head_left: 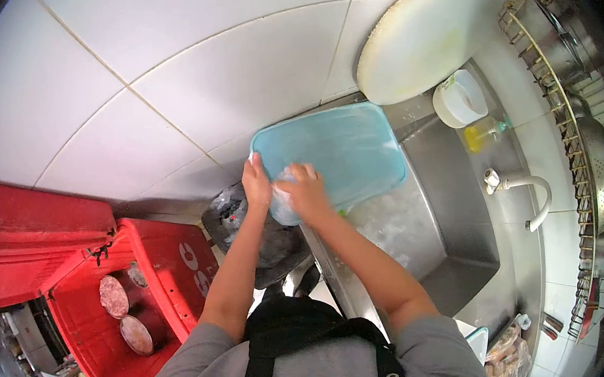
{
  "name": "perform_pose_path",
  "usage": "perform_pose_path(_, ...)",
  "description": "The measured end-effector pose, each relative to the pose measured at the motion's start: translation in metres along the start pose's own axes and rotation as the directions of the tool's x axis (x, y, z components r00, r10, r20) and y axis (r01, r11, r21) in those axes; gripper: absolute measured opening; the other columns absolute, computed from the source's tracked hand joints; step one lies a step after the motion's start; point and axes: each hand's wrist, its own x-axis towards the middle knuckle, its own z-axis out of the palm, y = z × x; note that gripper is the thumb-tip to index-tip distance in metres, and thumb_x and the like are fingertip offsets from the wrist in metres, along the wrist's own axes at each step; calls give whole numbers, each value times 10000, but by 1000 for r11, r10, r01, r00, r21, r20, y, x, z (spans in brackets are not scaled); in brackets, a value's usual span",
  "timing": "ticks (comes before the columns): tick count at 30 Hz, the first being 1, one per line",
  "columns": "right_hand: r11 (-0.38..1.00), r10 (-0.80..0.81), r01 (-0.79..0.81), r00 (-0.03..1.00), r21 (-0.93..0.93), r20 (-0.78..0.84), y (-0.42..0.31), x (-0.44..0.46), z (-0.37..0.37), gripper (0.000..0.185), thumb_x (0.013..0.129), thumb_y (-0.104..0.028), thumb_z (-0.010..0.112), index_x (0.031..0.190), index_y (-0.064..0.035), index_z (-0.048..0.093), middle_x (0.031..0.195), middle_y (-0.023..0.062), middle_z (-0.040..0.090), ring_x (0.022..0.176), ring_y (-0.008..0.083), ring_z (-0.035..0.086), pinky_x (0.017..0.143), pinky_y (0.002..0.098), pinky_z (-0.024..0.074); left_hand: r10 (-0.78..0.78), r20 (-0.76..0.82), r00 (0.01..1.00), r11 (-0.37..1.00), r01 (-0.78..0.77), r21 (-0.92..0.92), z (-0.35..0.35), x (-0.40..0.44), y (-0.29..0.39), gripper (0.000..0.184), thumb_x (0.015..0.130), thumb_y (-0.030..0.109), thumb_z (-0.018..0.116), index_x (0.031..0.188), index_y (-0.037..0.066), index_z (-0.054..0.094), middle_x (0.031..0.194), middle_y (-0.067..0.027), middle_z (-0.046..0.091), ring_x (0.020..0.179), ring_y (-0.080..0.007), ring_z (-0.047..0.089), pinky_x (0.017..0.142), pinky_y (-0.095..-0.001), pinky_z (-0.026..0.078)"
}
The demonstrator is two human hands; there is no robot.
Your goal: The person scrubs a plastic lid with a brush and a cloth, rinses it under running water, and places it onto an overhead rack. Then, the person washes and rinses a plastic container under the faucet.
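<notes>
A light-blue rectangular plastic lid (343, 149) with rounded corners and a raised rim is held tilted over the left part of the sink, with whitish suds smeared across it. My left hand (257, 182) grips its near left edge, thumb on the upper side. My right hand (305, 190) presses a whitish, soapy cloth or sponge (283, 195) onto the lid close to the left hand. Fingers and foam partly cover that wiping piece, so its exact kind is unclear.
The steel sink (452, 226) has foamy water at its left and a white faucet (530, 184). Behind stand a round white board (420, 46), a white bowl (461, 100) and a yellow soap bottle (480, 135). A black-lined bin (267, 240) and open red cooler (154, 261) are lower left.
</notes>
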Motion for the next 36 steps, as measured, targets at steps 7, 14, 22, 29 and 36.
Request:
perform_pose_path(7,952,282,-247,936,-178,209,92,-42,-77,180,865,-219,590,964,-219,740,1100,105,579,1050,324,542,882,467,437,11,21,1000,992,-14,127,-8,1,21,516,1030,384,380,962,-89,576,918,-282,638,857,-414,608,783,-463,454)
perform_pose_path(14,919,350,-393,851,-31,-392,87,3,27,210,899,-254,564,1021,-137,687,956,182,578,992,392,549,919,513,414,-25,-70,997,984,37,176,14,-8,30,503,1007,401,447,953,-83,575,880,-269,634,827,-396,607,765,-450,458)
perform_pose_path(22,868,372,-471,828,-160,-420,169,18,-46,214,876,-237,586,978,-75,680,1015,177,611,991,358,550,870,481,446,82,-86,993,979,-64,194,13,-6,15,526,980,443,508,884,-70,568,770,-210,612,713,-340,578,700,-447,451)
perform_pose_path(29,945,323,-314,941,93,-99,20,37,8,204,857,-225,585,923,-47,661,1019,164,611,958,369,555,879,475,437,15,-85,996,953,12,304,15,-2,16,541,1000,441,454,854,-71,552,809,-261,607,750,-376,575,725,-457,444)
perform_pose_path(36,821,465,-561,766,-109,-445,188,36,-41,152,876,-162,539,924,-115,676,895,165,615,931,348,554,805,491,441,74,-84,994,958,-47,281,19,-11,29,541,1016,426,408,890,-80,552,841,-308,597,786,-454,562,734,-500,434)
